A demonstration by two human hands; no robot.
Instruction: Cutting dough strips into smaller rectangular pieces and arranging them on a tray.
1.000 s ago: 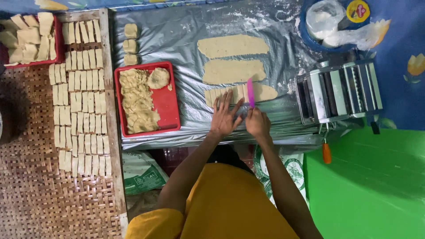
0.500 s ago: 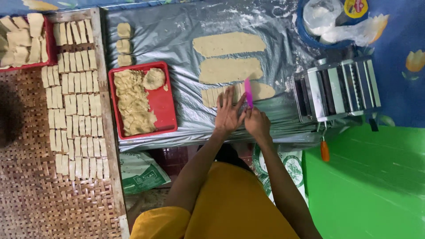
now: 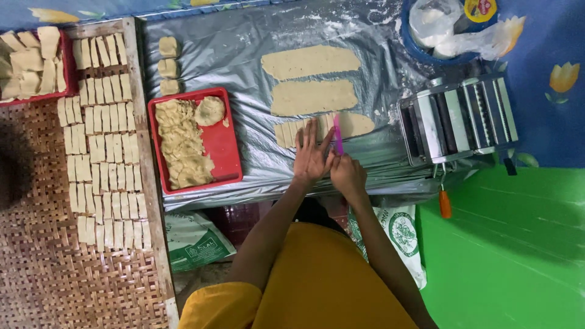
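My left hand (image 3: 312,155) lies flat, fingers spread, on the nearest dough strip (image 3: 323,127), which is cut into narrow pieces on its left part. My right hand (image 3: 348,173) grips a pink cutter (image 3: 338,135) whose blade stands across that same strip, just right of my left fingers. Two more flat, uncut dough strips lie beyond it, the middle strip (image 3: 314,97) and the far strip (image 3: 311,61), all on a silver plastic sheet (image 3: 237,55).
A red tray (image 3: 225,146) with dough scraps sits left of the strips. Several cut dough pieces (image 3: 103,140) lie in rows on a woven mat (image 3: 42,268). A metal dough roller machine (image 3: 460,119) stands at right, a blue basin with bags (image 3: 445,27) behind it.
The view has shifted a little. My right hand with the pink cutter has stayed on the nearest strip, and my left hand still presses the dough beside it.
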